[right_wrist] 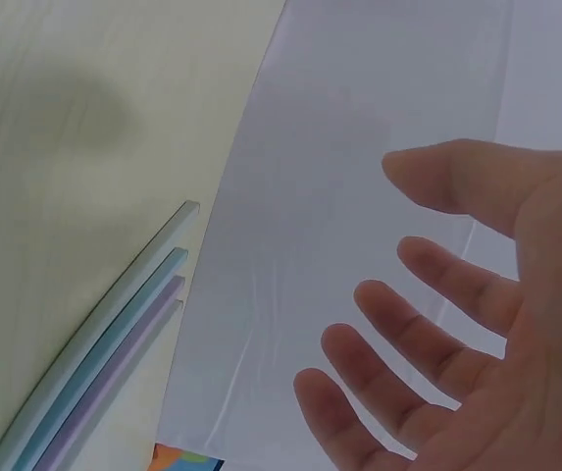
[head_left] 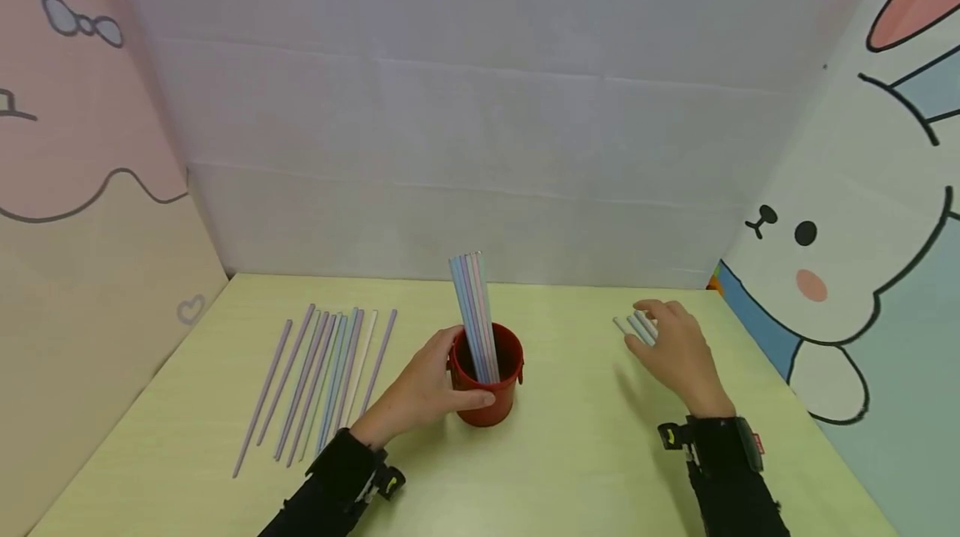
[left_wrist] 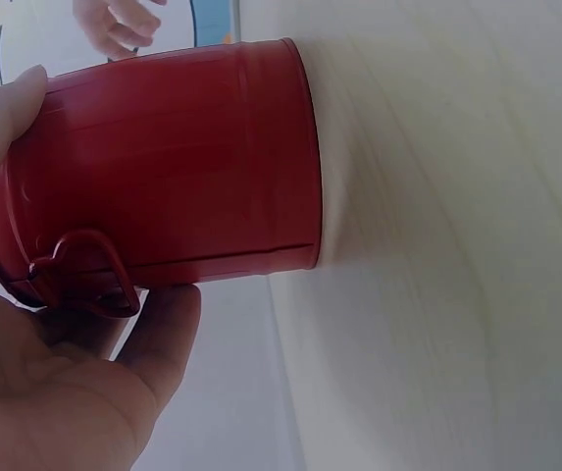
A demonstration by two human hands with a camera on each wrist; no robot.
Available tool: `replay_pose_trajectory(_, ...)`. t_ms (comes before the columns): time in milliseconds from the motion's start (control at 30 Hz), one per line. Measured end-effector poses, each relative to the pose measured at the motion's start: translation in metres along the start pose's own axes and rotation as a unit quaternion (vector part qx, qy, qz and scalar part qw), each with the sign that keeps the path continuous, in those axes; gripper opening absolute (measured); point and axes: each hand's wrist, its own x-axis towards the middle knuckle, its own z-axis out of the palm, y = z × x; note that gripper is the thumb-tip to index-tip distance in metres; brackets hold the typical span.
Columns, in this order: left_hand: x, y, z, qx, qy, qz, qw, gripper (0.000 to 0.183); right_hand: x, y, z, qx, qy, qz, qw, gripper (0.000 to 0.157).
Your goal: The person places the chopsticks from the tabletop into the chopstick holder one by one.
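Observation:
My left hand [head_left: 423, 383] grips a small red metal bucket [head_left: 508, 395] at the table's middle, thumb at the front below the rim. In the left wrist view the bucket [left_wrist: 178, 162] has a small wire loop on its side. Several pastel straws [head_left: 474, 316] stand in it, leaning left. Over on the right, my right hand [head_left: 678, 353] is held above a few straws [head_left: 636, 325] and partly covers them. The right wrist view shows its fingers [right_wrist: 457, 285] apart and loosely bent, holding nothing. Grey, blue and purple straws [right_wrist: 86, 358] lie below them on the table.
Several purple, blue, green and white straws [head_left: 302, 387] lie roughly side by side on the table's left. A pale wall [head_left: 465, 145] rises behind the table [head_left: 570, 470]. Panels with cartoon animals [head_left: 825, 295] flank both sides.

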Motion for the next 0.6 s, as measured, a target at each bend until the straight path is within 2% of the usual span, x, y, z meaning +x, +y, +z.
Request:
replay_pose_trajectory(133,0.003,-0.011,0.003,-0.001,0.003,0.007,1.0000,0.081,-0.004,0.000,-0.007,-0.028,-0.029,0.015,0.999,0.047)
replay_pose_trajectory(333,0.010,-0.037,0.008,0.022,-0.001,0.005,0.9998,0.086,-0.009,0.010,-0.003,-0.036,-0.072,0.039,0.996,0.051)
replay_pose_trajectory(600,0.009,-0.039,0.006,0.027,0.005,-0.010,0.9996,0.090,-0.009,0.021,0.010,-0.040,-0.115,0.059,0.991,0.043)
